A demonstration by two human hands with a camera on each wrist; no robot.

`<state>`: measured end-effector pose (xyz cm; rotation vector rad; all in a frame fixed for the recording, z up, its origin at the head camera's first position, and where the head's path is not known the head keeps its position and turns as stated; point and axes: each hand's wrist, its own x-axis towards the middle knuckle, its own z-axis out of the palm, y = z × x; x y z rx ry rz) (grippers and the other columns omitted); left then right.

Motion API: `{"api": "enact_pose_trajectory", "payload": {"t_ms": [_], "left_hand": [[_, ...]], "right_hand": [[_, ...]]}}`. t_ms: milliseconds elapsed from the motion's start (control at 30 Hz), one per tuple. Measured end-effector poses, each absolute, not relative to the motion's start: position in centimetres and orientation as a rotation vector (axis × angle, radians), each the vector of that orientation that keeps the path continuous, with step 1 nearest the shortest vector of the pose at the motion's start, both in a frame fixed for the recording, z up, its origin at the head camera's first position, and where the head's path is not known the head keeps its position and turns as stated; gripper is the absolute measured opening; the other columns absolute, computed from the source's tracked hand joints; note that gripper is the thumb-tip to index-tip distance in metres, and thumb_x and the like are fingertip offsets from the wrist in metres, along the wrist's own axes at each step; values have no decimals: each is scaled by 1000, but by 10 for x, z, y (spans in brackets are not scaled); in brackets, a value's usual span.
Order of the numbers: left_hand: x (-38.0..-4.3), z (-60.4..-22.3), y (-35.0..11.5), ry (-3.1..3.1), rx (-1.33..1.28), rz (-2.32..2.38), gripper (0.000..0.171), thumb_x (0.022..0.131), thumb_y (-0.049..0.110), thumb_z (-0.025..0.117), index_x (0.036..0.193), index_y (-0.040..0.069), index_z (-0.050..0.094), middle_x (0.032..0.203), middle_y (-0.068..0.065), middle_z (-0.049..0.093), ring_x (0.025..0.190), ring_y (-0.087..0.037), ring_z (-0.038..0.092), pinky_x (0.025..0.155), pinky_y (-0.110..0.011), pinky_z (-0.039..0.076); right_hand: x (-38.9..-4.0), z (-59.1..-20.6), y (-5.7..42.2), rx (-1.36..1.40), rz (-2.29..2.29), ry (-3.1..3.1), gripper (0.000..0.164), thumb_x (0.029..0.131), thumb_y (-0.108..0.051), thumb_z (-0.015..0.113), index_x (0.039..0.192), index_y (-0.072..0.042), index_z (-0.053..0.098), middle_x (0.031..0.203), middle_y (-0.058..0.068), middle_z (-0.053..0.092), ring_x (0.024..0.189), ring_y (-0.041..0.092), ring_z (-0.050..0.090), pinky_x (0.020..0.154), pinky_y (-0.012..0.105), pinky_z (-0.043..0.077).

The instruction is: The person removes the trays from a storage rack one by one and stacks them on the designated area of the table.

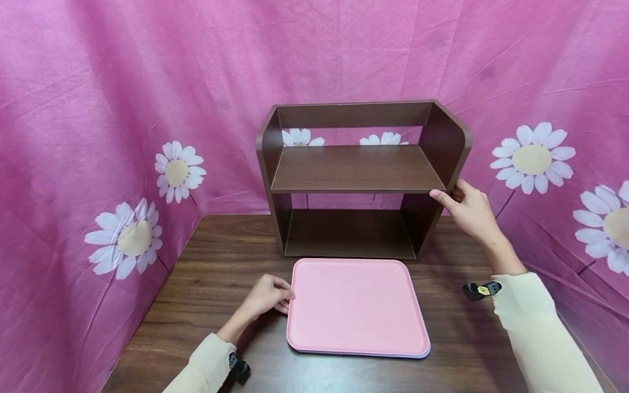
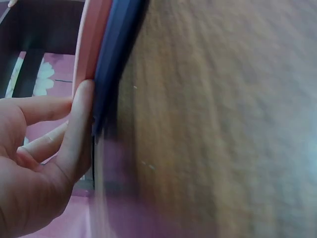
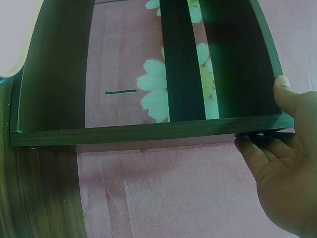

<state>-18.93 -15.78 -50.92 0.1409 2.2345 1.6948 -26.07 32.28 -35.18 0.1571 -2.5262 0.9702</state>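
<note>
A pink rectangular tray [image 1: 357,305] lies on the table, with a blue tray [image 2: 115,47] directly beneath it. At the left edge, my left hand [image 1: 267,296] pinches the pink tray's rim; in the left wrist view one fingertip lies against its outer side, close to the blue edge. A dark brown two-tier shelf [image 1: 358,169] stands upright behind the trays. My right hand [image 1: 469,210] grips the front edge of its right side panel, thumb on the front and the other fingers around the outside, as the right wrist view [image 3: 282,163] also shows.
Both shelf tiers have open backs. The wood-grain table [image 1: 211,262] extends around the trays and shelf. A pink curtain [image 1: 236,65] with white daisies hangs behind and along both sides. Small black devices [image 1: 474,291] are strapped to both wrists.
</note>
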Motion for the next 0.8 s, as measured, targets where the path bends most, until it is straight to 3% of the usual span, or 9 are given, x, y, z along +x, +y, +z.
{"api": "enact_pose_trajectory", "payload": {"t_ms": [300, 533, 800], "left_hand": [[-191, -504, -152, 2283, 90, 1669, 12, 88, -6, 69, 95, -14, 76, 71, -16, 75, 54, -13, 70, 59, -36, 66], [-194, -504, -153, 2253, 59, 1694, 16, 87, -6, 66, 96, -17, 75, 69, -11, 73, 53, -11, 68, 58, -34, 66], [-190, -501, -151, 2248, 31, 1697, 18, 90, -5, 67, 101, -18, 74, 72, -15, 75, 55, -11, 69, 58, -31, 65]], "right_hand": [[-261, -351, 322, 156, 984, -2530, 49, 102, -45, 71, 126, -3, 66, 121, 27, 75, 81, -15, 50, 68, 10, 39], [-260, -352, 321, 149, 975, -2536, 48, 102, -46, 71, 124, -3, 66, 120, 27, 75, 81, -12, 50, 67, 12, 39], [-262, -353, 322, 146, 986, -2530, 50, 102, -47, 71, 126, -3, 65, 121, 28, 75, 81, -12, 51, 67, 11, 39]]}}
